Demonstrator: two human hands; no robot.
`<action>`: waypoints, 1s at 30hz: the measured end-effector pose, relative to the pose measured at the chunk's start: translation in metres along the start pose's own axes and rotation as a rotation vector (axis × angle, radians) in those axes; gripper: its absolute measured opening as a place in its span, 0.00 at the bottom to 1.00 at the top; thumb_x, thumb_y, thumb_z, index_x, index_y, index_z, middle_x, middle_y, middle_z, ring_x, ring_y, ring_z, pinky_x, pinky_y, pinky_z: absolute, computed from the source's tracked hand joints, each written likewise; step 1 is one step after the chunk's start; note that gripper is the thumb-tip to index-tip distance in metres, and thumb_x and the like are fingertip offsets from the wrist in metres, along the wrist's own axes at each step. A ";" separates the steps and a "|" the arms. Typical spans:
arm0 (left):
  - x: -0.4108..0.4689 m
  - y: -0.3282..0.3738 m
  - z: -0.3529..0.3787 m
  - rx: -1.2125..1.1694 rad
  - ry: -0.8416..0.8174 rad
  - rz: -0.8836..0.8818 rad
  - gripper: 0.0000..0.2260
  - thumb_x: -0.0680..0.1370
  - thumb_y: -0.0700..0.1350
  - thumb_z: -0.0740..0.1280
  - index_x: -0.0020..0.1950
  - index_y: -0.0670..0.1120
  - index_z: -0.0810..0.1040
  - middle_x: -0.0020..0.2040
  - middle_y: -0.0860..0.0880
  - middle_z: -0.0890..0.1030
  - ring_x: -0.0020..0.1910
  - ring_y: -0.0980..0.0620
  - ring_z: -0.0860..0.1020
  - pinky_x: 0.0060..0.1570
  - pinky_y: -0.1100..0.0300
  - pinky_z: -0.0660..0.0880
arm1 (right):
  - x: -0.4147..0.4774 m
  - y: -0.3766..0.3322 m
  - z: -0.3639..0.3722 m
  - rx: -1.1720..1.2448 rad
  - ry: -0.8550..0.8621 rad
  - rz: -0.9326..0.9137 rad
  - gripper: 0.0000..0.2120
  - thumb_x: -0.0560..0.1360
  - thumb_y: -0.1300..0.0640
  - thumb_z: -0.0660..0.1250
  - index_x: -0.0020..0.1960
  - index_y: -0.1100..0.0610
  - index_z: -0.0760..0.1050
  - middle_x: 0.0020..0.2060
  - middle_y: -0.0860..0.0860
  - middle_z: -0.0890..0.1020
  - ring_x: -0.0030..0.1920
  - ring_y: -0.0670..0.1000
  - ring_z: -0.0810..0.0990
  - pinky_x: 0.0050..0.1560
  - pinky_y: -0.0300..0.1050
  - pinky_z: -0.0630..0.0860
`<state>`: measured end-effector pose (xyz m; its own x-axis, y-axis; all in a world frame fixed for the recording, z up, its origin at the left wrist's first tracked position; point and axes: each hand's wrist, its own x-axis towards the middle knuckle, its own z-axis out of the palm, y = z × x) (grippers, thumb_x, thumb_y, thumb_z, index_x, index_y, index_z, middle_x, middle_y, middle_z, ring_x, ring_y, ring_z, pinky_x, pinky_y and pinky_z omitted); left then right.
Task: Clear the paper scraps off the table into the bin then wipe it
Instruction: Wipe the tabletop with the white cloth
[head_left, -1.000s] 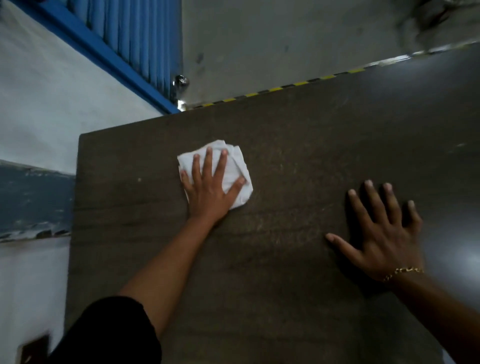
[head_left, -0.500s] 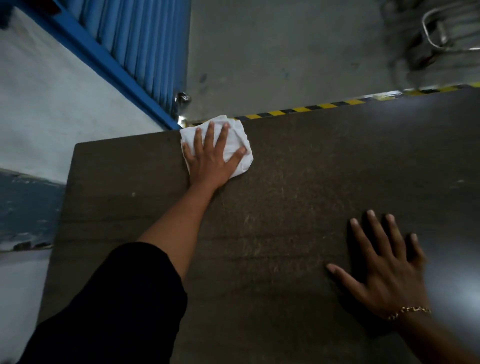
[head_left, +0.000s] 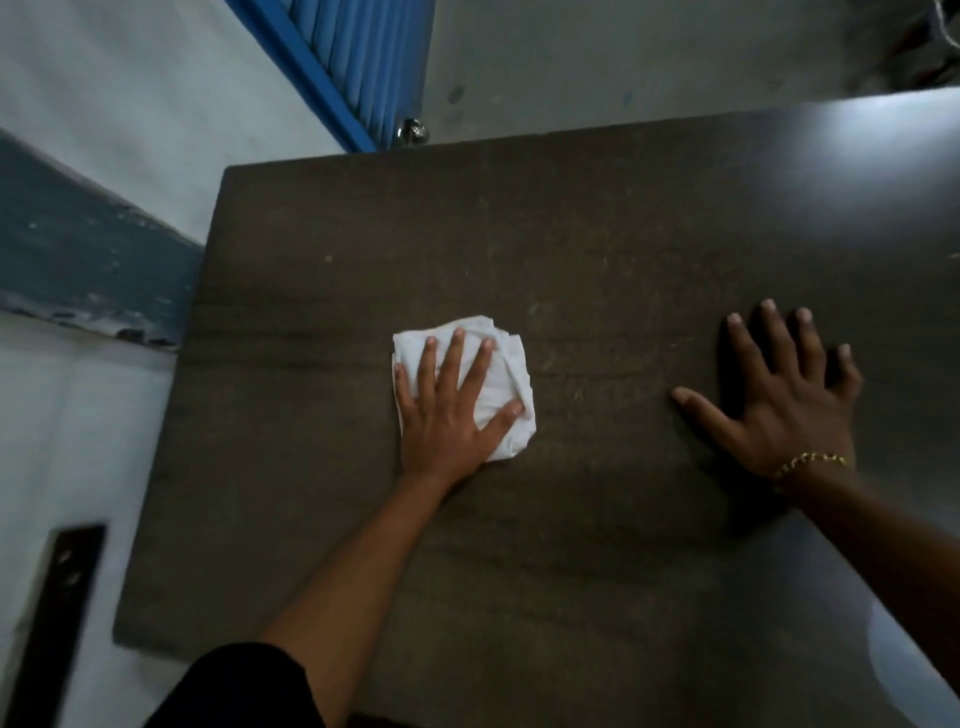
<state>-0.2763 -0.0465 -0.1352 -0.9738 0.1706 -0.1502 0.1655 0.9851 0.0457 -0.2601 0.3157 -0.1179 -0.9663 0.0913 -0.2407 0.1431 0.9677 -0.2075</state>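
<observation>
A crumpled white cloth lies near the middle of the dark brown table. My left hand presses flat on top of the cloth with fingers spread. My right hand, with a gold bracelet at the wrist, rests palm down on the bare tabletop to the right, apart from the cloth. No paper scraps or bin are in view.
The table's left edge runs beside a white wall with a dark blue band. A blue shutter and a small metal knob sit beyond the far edge. A dark flat strip lies at lower left.
My left hand has slid the cloth from the table's far edge back toward me, to the middle of the top. My right hand has stayed planted on the table.
</observation>
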 end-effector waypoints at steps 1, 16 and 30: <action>-0.027 -0.001 0.002 -0.008 -0.012 -0.010 0.38 0.78 0.75 0.50 0.84 0.58 0.53 0.85 0.50 0.52 0.84 0.43 0.49 0.78 0.32 0.48 | -0.001 0.000 0.000 0.006 -0.004 -0.009 0.48 0.72 0.19 0.43 0.83 0.45 0.47 0.83 0.51 0.46 0.82 0.57 0.44 0.78 0.68 0.46; -0.304 0.028 0.032 0.059 -0.156 -0.187 0.40 0.80 0.72 0.51 0.85 0.51 0.49 0.84 0.41 0.53 0.81 0.34 0.57 0.73 0.26 0.56 | 0.017 0.057 -0.007 -0.029 0.033 -0.056 0.47 0.74 0.20 0.43 0.83 0.47 0.43 0.83 0.53 0.45 0.82 0.60 0.43 0.77 0.72 0.44; -0.128 0.025 0.008 0.028 -0.076 -0.144 0.38 0.80 0.73 0.50 0.84 0.52 0.57 0.85 0.44 0.54 0.83 0.38 0.54 0.75 0.28 0.55 | 0.020 0.052 -0.014 -0.043 -0.004 -0.013 0.47 0.73 0.21 0.44 0.84 0.47 0.43 0.83 0.51 0.43 0.83 0.58 0.41 0.78 0.69 0.45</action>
<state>-0.1461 -0.0438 -0.1231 -0.9733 0.0277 -0.2280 0.0305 0.9995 -0.0087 -0.2744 0.3713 -0.1203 -0.9671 0.0777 -0.2423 0.1212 0.9779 -0.1701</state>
